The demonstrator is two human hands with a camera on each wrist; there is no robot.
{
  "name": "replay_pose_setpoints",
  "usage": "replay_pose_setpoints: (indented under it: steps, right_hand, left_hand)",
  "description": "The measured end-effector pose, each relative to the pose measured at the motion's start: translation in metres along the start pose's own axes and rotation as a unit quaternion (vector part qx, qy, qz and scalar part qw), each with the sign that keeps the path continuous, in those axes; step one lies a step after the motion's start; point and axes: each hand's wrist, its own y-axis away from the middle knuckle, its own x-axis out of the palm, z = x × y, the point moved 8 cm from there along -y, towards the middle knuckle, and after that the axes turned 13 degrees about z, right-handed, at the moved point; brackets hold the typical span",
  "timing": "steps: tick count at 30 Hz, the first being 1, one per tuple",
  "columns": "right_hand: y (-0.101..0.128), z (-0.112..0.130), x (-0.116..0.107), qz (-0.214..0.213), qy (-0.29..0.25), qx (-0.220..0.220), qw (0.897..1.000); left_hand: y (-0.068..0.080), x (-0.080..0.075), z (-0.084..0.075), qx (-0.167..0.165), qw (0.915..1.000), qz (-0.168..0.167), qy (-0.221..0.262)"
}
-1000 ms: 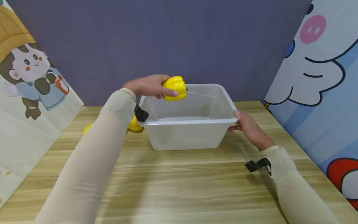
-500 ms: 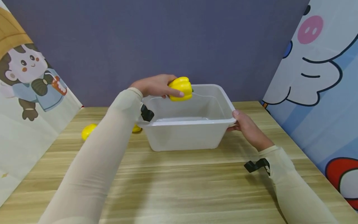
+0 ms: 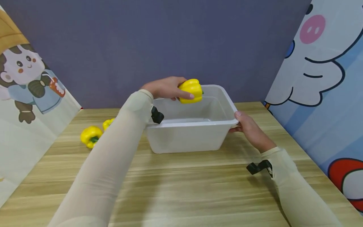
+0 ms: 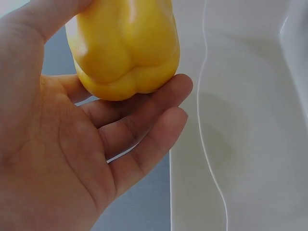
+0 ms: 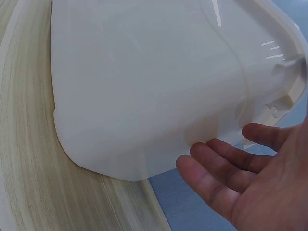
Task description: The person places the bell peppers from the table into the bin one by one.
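A yellow bell pepper (image 3: 191,91) is pinched between the thumb and fingers of my left hand (image 3: 167,87), above the back part of a white plastic bin (image 3: 184,138). In the left wrist view the pepper's lobed end (image 4: 125,53) faces the camera, and the bin's inner wall (image 4: 245,120) lies to the right. My right hand (image 3: 250,130) holds the bin's right rim near the front corner, thumb on top and fingers underneath. Those fingertips (image 5: 202,149) show against the bin's outer wall in the right wrist view. The visible bin floor bears nothing.
On the wooden table (image 3: 175,189), left of the bin, lie a yellow bell pepper (image 3: 91,136) with a green stem and another yellow pepper (image 3: 108,123), partly hidden by my left forearm. A dark panel (image 3: 170,41) stands behind the bin, with cartoon-printed sheets on both sides.
My left hand has moved right with the bell pepper, farther over the bin. The peppers at left have come out from behind my forearm. My right hand keeps its hold on the rim.
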Motion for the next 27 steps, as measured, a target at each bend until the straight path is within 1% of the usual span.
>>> replay_pose_setpoints:
  steps: [5,9,15,19,27]
  right_hand:
    - [-0.002,-0.002,0.003,0.006,-0.003,-0.005,1.0]
    - [-0.004,-0.002,0.004,0.006,-0.001,-0.007,1.0]
    - [-0.003,-0.002,0.005,0.006,0.001,-0.005,1.0]
    - [-0.001,-0.002,0.004,0.0,0.004,-0.004,1.0]
    - [-0.001,-0.001,0.0,0.0,0.005,-0.012,1.0]
  left_hand:
    - [-0.004,0.001,0.002,0.002,0.9999,-0.003,0.01]
    - [-0.007,0.003,0.008,-0.002,0.9998,-0.006,0.019]
    - [-0.014,0.01,0.017,-0.005,0.9995,-0.001,0.03]
    - [-0.019,0.012,0.017,0.0,0.9994,0.001,0.035]
    - [-0.024,0.012,0.018,-0.006,0.9993,0.005,0.035]
